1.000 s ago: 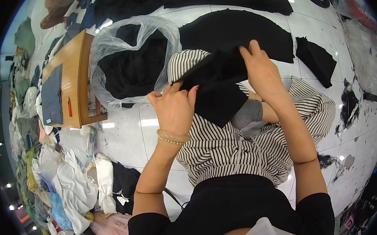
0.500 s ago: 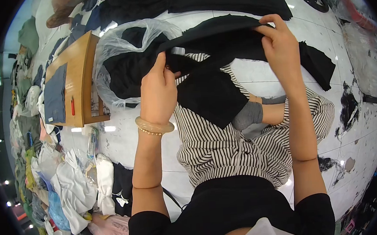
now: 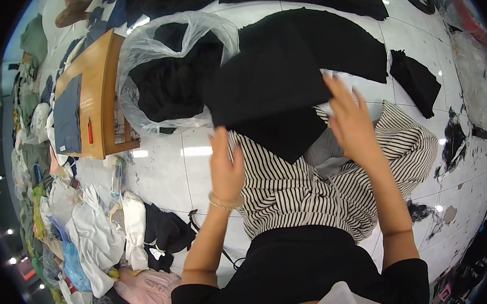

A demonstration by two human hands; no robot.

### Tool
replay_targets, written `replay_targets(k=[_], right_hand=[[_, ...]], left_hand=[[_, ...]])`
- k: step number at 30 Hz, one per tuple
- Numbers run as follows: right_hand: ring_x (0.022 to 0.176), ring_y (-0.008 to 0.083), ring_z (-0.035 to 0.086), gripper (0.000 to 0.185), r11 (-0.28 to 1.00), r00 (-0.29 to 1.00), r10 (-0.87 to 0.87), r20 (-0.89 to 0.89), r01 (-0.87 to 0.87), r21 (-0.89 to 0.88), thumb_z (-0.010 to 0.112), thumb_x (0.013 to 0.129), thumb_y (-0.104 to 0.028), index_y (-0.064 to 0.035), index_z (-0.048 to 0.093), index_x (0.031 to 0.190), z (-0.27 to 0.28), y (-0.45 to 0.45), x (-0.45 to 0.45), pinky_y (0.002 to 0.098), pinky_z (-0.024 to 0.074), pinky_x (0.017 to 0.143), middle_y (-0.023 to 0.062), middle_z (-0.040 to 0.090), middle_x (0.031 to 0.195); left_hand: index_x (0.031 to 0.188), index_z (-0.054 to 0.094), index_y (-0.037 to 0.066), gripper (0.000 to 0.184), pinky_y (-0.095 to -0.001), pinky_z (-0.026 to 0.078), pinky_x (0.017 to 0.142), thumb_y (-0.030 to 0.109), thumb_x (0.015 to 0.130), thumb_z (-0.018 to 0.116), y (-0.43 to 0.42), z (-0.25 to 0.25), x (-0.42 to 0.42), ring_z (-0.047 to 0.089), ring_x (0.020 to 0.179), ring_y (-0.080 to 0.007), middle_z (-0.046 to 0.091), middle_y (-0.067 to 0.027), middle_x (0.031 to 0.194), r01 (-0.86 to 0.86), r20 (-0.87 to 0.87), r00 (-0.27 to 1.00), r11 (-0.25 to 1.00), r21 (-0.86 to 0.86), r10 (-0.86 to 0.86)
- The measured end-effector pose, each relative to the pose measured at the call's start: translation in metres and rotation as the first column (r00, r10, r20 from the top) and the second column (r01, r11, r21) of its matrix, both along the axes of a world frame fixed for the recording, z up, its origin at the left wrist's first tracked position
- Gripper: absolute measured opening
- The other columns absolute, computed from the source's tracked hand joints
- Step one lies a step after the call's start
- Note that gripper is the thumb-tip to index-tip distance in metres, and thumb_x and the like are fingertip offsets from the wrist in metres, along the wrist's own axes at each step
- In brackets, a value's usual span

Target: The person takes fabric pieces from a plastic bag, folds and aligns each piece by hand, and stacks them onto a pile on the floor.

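A black cloth piece (image 3: 267,85) is spread out in front of me, over the striped trousers and partly over other black fabric. My left hand (image 3: 226,167) is at its lower left corner, thumb apart from the slightly blurred fingers. At the right edge of the cloth is my right hand (image 3: 351,116), with its fingers spread. The fingertips of both hands are close to the cloth edge, and neither thumb closes on it. Another black piece (image 3: 293,134) lies below the spread cloth, across my striped trousers (image 3: 291,188).
Left of the hands, a clear plastic bag (image 3: 123,92) holds black fabric beside a low wooden table (image 3: 96,106) with grey cloth and a red tool. A black piece (image 3: 416,83) lies right. White garments (image 3: 94,241) and a pink bag (image 3: 149,294) are heaped lower left.
The black cloth, held up between both hands before, is now spread flatter. Both hands have moved down toward me, and their fingers have parted from their grip on the cloth.
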State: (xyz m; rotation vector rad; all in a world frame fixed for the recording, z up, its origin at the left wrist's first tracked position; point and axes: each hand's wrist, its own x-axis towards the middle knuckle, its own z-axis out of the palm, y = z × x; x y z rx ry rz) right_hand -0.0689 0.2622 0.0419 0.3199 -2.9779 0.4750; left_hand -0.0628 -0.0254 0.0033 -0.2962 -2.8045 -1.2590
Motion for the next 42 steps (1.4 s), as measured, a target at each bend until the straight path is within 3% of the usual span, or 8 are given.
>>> replay_targets(k=[14,18,24,29,31,36,38,42], right_hand=[[0.141,0.0367,0.025,0.035,0.982,0.775,0.176,0.607,-0.093,-0.165,0.067,0.081,-0.014,-0.0067,0.062,0.115,-0.023,0.008,0.070,0.0541,0.0283,0.109,0.0139,0.029,0.153],[0.099,0.0293,0.062,0.016,0.890,0.689,0.285,0.666,0.067,-0.450,0.063,0.084,-0.013,-0.0029,0.065,0.096,-0.014,0.020,0.033,0.0388,0.0483,0.082,0.0134,0.063,0.110],[0.072,0.0142,0.049,0.014,0.664,0.984,0.041,0.176,0.105,-0.740,0.066,0.084,-0.014,-0.0014,0.063,0.089,-0.068,-0.023,-0.072,0.0276,0.0428,0.069,0.0038,0.054,0.077],[0.080,0.0101,0.051,0.010,0.750,0.879,0.228,0.418,0.116,-0.652,0.063,0.088,-0.012,-0.0018,0.063,0.089,-0.083,-0.038,-0.118,0.0243,0.0412,0.078,-0.0006,0.058,0.083],[0.081,0.0108,0.058,0.012,0.418,0.915,0.141,0.377,0.290,-0.861,0.064,0.087,-0.013,-0.0008,0.065,0.087,-0.093,-0.035,-0.122,0.0254,0.0456,0.077,0.0021,0.064,0.083],[0.084,0.0069,0.053,0.012,0.429,0.900,0.143,0.412,0.318,-0.845,0.062,0.089,-0.012,-0.0012,0.063,0.084,-0.087,-0.023,-0.120,0.0235,0.0429,0.079,-0.0006,0.061,0.081],[0.085,0.0068,0.054,0.014,0.781,0.857,0.266,0.441,0.077,-0.620,0.062,0.089,-0.013,-0.0003,0.062,0.084,-0.078,-0.025,-0.117,0.0232,0.0428,0.080,-0.0006,0.061,0.084],[0.086,0.0106,0.057,0.012,0.486,0.861,0.181,0.475,0.341,-0.805,0.063,0.087,-0.013,-0.0017,0.065,0.085,-0.088,-0.022,-0.121,0.0234,0.0423,0.081,0.0014,0.059,0.089]], left_hand=[[0.103,0.058,0.000,0.013,-0.0255,0.044,0.081,0.002,0.091,0.052,-0.021,-0.028,0.039,0.056,0.089,-0.0130,0.060,-0.0060,0.095,-0.530,0.457,0.828,0.715,0.456,0.323],[0.112,0.056,0.001,0.028,-0.0273,0.045,0.081,0.014,0.090,0.065,-0.016,-0.036,0.014,0.055,0.092,-0.0131,0.060,-0.0065,0.104,-0.564,0.559,0.771,0.735,0.376,0.306],[0.118,0.058,0.005,0.045,-0.0376,0.038,0.095,0.013,0.076,0.074,0.040,-0.007,-0.001,0.050,0.110,-0.0282,0.056,-0.0089,0.118,0.004,-0.211,0.977,0.991,-0.132,-0.032],[0.138,0.049,0.035,0.060,-0.0745,0.012,0.102,0.053,0.082,0.061,0.053,-0.044,0.003,0.013,0.143,-0.0414,0.018,-0.0106,0.158,0.234,0.049,0.969,0.826,-0.513,-0.244],[0.138,0.049,0.035,0.060,-0.0737,0.013,0.102,0.052,0.082,0.061,0.053,-0.041,0.002,0.014,0.143,-0.0411,0.019,-0.0107,0.157,0.239,0.055,0.968,0.826,-0.510,-0.246],[0.139,0.047,0.037,0.059,-0.0719,0.010,0.104,0.051,0.083,0.060,0.055,-0.042,0.003,0.015,0.144,-0.0378,0.022,-0.0079,0.157,0.233,0.074,0.971,0.837,-0.494,-0.226],[0.139,0.046,0.038,0.059,-0.0718,0.009,0.105,0.051,0.084,0.060,0.055,-0.041,0.002,0.015,0.144,-0.0381,0.022,-0.0080,0.157,0.239,0.083,0.970,0.839,-0.490,-0.228],[0.136,0.050,0.036,0.056,-0.0720,0.007,0.105,0.051,0.083,0.061,0.056,-0.041,0.003,0.016,0.143,-0.0390,0.023,-0.0086,0.156,0.232,0.086,0.972,0.844,-0.484,-0.217]])
